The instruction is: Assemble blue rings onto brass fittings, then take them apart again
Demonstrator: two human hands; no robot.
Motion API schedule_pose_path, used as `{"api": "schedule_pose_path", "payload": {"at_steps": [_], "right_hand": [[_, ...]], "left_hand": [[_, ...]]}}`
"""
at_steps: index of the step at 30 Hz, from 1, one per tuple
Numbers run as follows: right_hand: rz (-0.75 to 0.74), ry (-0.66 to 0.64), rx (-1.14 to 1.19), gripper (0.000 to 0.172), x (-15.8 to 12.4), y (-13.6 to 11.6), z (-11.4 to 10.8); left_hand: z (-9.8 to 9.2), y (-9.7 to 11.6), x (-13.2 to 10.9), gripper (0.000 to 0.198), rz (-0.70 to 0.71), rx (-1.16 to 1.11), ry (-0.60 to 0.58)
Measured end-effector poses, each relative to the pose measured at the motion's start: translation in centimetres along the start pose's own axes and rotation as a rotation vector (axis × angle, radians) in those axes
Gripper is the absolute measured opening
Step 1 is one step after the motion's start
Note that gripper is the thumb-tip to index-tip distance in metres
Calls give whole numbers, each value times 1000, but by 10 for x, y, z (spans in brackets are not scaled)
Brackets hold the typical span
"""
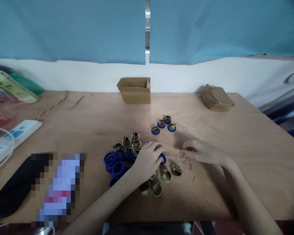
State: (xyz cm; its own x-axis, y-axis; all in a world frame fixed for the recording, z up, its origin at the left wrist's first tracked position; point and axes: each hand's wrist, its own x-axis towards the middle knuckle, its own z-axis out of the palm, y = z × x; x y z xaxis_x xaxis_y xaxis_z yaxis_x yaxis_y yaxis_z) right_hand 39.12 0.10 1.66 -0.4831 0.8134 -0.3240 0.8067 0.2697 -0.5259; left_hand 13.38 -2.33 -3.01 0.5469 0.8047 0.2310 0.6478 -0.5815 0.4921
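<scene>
My left hand (148, 160) is closed over a blue ring (163, 159), with its fingers bent around it; anything under the palm is hidden. To its right, my right hand (199, 151) has its fingers curled and pinched together just above several thin metal rings (187, 165); what sits between the fingertips is too small to make out. Round brass-coloured brooch backs with pins (166, 176) lie in front of the left hand, and more brooch backs (136, 144) lie behind it. Loose blue rings (118, 168) are heaped to its left. Farther back rest several brooch backs set in blue rings (155, 130).
An open cardboard box (136, 95) stands at the back, and another crumpled box (217, 98) is at back right. A white power strip (22, 132), a black pouch (14, 186) and a blurred-out phone (60, 189) occupy the left side. Tweezers (76, 102) lie behind.
</scene>
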Motion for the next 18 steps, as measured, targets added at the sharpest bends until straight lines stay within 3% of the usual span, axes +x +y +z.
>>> {"api": "schedule_pose_path", "payload": {"at_steps": [3, 6, 12, 18], "right_hand": [[-32, 79, 25, 34, 3, 4, 5], [-68, 157, 61, 32, 8, 10, 11], [-127, 237, 69, 29, 13, 6, 18], [-139, 452, 40, 22, 29, -16, 42]], "left_hand": [[-12, 5, -1, 10, -7, -19, 63], [-39, 10, -11, 11, -70, -89, 145], [-93, -9, -64, 10, -382, -112, 9], [-91, -39, -94, 18, -496, -9, 91]]}}
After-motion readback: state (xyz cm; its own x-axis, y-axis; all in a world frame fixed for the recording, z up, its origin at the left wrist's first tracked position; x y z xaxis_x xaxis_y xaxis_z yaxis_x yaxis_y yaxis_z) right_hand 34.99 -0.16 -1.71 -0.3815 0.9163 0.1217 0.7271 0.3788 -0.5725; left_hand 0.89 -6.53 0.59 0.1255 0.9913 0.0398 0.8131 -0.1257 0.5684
